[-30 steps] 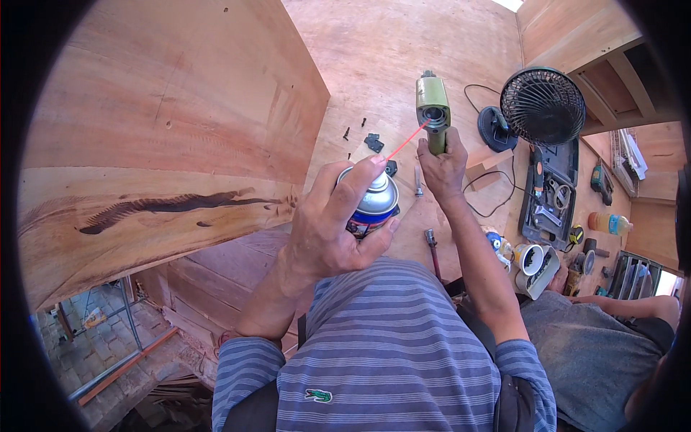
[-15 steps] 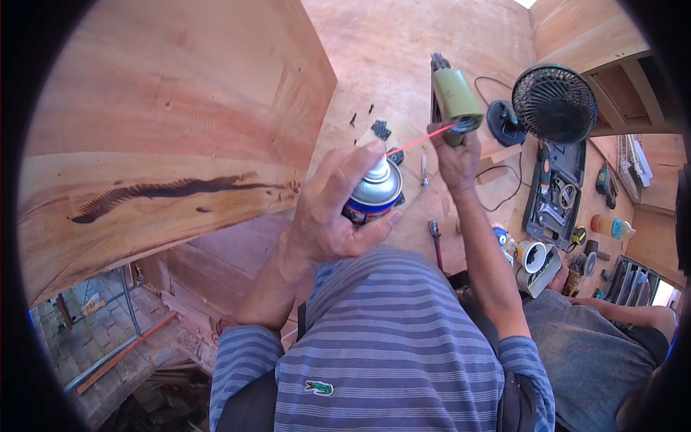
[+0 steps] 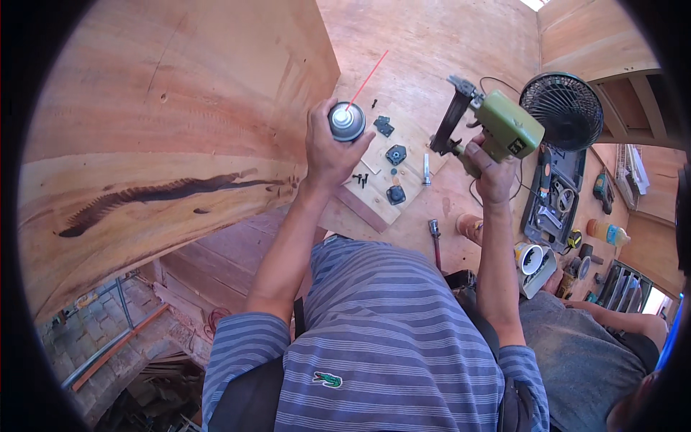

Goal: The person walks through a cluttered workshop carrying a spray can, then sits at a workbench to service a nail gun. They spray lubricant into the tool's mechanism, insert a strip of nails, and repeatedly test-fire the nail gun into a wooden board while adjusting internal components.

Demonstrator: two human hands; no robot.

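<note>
My left hand (image 3: 327, 155) is wrapped round a spray can (image 3: 348, 122) with a thin red straw (image 3: 368, 78) in its nozzle, pointing up and away. In my right hand (image 3: 491, 171) a green nail gun (image 3: 504, 124) is gripped by its handle, raised above the table with its dark magazine toward the left. Straw and nail gun are apart. Below and between my hands, a wooden board (image 3: 392, 214) carries a dark round cap (image 3: 396, 155), a second dark cap (image 3: 396, 195), small black screws (image 3: 361, 178) and a hex key (image 3: 371, 167). A flat black part (image 3: 384, 127) lies farther back.
A black fan (image 3: 561, 108) stands at the right behind the nail gun. Near it are an open toolbox (image 3: 553, 205), a white cup (image 3: 530, 258) and a bottle (image 3: 608, 231). A tall wooden panel (image 3: 187, 93) rises at left. Another person (image 3: 576, 353) sits at lower right.
The spray can has moved left and away, its straw withdrawn from the nail gun. My right hand has turned the nail gun sideways and shifted it right. Parts on the board are now uncovered.
</note>
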